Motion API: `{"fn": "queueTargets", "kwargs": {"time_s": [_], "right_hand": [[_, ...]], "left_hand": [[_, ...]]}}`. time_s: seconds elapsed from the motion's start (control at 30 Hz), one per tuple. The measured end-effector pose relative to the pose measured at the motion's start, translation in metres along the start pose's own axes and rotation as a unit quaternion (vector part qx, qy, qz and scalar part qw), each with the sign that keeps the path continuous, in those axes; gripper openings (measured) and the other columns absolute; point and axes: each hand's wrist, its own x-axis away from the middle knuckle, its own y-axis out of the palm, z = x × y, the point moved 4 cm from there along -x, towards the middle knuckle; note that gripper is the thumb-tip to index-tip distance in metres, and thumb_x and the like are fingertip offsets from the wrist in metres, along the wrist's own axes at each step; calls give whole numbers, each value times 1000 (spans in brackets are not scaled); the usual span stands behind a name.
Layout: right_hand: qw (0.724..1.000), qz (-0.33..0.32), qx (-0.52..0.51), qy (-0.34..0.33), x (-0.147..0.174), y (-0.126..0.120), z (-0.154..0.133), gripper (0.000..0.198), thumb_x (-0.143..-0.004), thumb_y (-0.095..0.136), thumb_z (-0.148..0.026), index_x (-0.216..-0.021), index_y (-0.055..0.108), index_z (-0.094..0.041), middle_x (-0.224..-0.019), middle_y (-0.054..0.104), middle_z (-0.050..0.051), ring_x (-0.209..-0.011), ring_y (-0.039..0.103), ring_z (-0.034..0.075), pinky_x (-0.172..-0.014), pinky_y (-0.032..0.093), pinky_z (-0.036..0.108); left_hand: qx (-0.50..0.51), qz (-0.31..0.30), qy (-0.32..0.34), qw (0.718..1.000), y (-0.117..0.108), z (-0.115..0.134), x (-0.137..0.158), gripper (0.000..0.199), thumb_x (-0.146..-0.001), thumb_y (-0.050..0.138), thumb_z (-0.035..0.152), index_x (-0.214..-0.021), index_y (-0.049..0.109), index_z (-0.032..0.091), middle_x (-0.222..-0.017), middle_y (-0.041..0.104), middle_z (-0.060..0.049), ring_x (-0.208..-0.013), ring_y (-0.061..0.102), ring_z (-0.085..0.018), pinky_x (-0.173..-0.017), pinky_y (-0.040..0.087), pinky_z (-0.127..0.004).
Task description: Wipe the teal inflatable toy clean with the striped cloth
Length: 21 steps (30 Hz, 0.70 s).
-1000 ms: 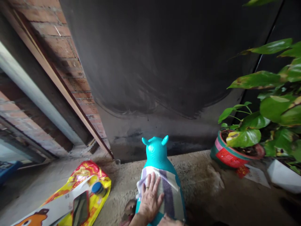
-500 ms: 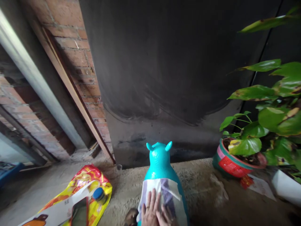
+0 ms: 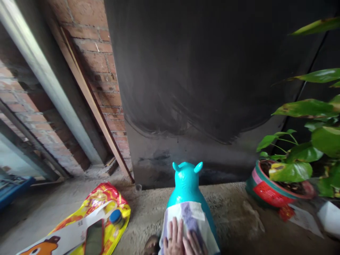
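A turquoise inflatable animal toy (image 3: 186, 182) with two small ears stands upright in front of me, its head toward the dark panel. Over its back lies a white and purple striped cloth (image 3: 195, 210). My left hand (image 3: 174, 239) rests flat on the cloth with its fingers stretched out, a ring on one of them. Beside it my right hand (image 3: 193, 244) also lies flat on the cloth, fingers extended. Both hands are cut off at the wrist by the lower edge of the view.
To the left, a yellow and red plastic bag (image 3: 108, 198) lies under a phone (image 3: 94, 237), a blue-capped bottle (image 3: 116, 216) and a printed white card (image 3: 69, 232). A potted plant (image 3: 276, 193) stands right. Behind the toy rises a dark panel (image 3: 191, 88).
The whole view has shifted, so the toy, bag and plant appear further right. Both hands stay flat on the cloth in nearly the same spots.
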Motion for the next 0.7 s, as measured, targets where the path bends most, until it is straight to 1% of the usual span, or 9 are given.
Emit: {"fn": "queueTargets", "kwargs": {"time_s": [0.1, 0.17, 0.23, 0.3, 0.33, 0.43, 0.53, 0.63, 0.7], "right_hand": [[999, -10, 16, 39, -6, 5, 13, 57, -85, 52, -61, -134, 52, -32, -149, 43, 8, -135, 42, 27, -114, 27, 56], [996, -31, 32, 75, 14, 22, 27, 49, -89, 49, -55, -133, 54, -34, -149, 44, 4, -137, 39, 29, -112, 30, 56], [992, -56, 41, 103, 42, 45, 38, 42, -88, 49, -45, -128, 59, -37, -144, 50, 0, -135, 42, 32, -106, 40, 55], [987, -88, 39, 131, 64, 68, 47, 47, -86, 47, -36, -131, 58, -32, -145, 47, 3, -134, 42, 34, -102, 45, 54], [984, -101, 38, 143, 68, 78, 50, 50, -85, 45, -32, -135, 54, -28, -148, 41, 4, -136, 38, 34, -103, 44, 54], [985, -92, 31, 141, 57, 90, 52, 56, -89, 37, -28, -144, 42, -27, -157, 18, 2, -144, 19, 33, -109, 34, 58], [992, -60, 24, 112, 37, 86, 51, 55, -91, 34, -30, -146, 39, -27, -158, 8, 2, -145, 9, 33, -109, 31, 63], [992, -67, 41, 97, 42, 86, 50, 56, -88, 41, -29, -144, 41, -26, -157, 15, 5, -143, 18, 36, -102, 40, 63], [992, -48, 70, 93, 61, 91, 50, 52, -88, 45, -27, -140, 48, -27, -152, 32, 8, -138, 33, 38, -95, 49, 60]], "left_hand": [[-9, 38, 10, 999, 3, 2, 13, 61, -86, 30, 29, -146, 21, 27, -155, 23, -5, -142, 29, -24, -104, 47, -44], [-27, 36, 4, 999, -2, 5, 13, 61, -85, 33, 28, -145, 23, 26, -154, 24, -6, -142, 30, -24, -103, 47, -45], [-44, 14, -11, 999, -9, 11, 7, 64, -82, 34, 23, -144, 24, 27, -155, 22, -5, -143, 29, -25, -102, 46, -48], [-44, -8, -29, 999, -15, 16, 0, 63, -83, 31, 20, -145, 22, 27, -156, 20, -6, -144, 28, -25, -103, 45, -49], [-40, -18, -35, 998, -17, 18, -3, 61, -85, 27, 20, -145, 21, 27, -156, 19, -7, -144, 26, -26, -103, 44, -49], [-28, -51, -41, 997, -22, 19, -6, 57, -89, 19, 22, -147, 18, 23, -157, 16, -10, -146, 21, -28, -106, 41, -50], [-13, -77, -34, 996, -34, 19, -2, 61, -87, 26, 24, -147, 16, 21, -159, 13, -10, -147, 14, -29, -110, 36, -52], [-1, -94, -31, 995, -62, 29, -11, 65, -85, 42, 33, -147, 27, 23, -159, 21, -11, -146, 21, -31, -109, 38, -52], [4, -85, -26, 996, -91, 46, -35, 64, -82, 56, 43, -143, 40, 28, -157, 31, -9, -143, 30, -33, -110, 36, -56]]}}
